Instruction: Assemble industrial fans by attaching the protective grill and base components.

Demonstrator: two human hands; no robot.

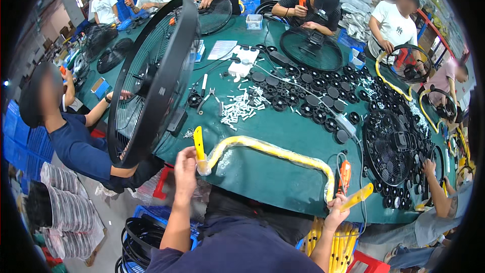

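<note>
At the far left, a stack of round silvery wire grilles (65, 199) stands on the floor, and above it a co-worker in a dark blue short-sleeved shirt (78, 144) has both hands at a large round black fan with a deep rim (174, 73), tilted upright at the edge of the green-topped table (273, 184). Lower down, thin black hoops (144, 232) lie in a blue plastic crate. Next comes the person's left hand (186, 172), its fingers closed about the left end of a bent yellow tube wrapped in clear plastic (275, 147), just beside the flat yellow end plate (199, 144) that points upward. The tube spans the gap between the two hands, over the near edge of the table. Beyond it lie a loose heap of silvery screws (242, 107) and, farther right, many round black plastic parts (316, 106). The person's right hand (334, 215) grasps the tube's right end, where a second flat yellow plate (357, 197) slants up and outward; just behind stands an orange-handled tool (344, 174) with a grey cable. To the right, a round black wire-grille fan (386, 146) lies flat among the black parts
</note>
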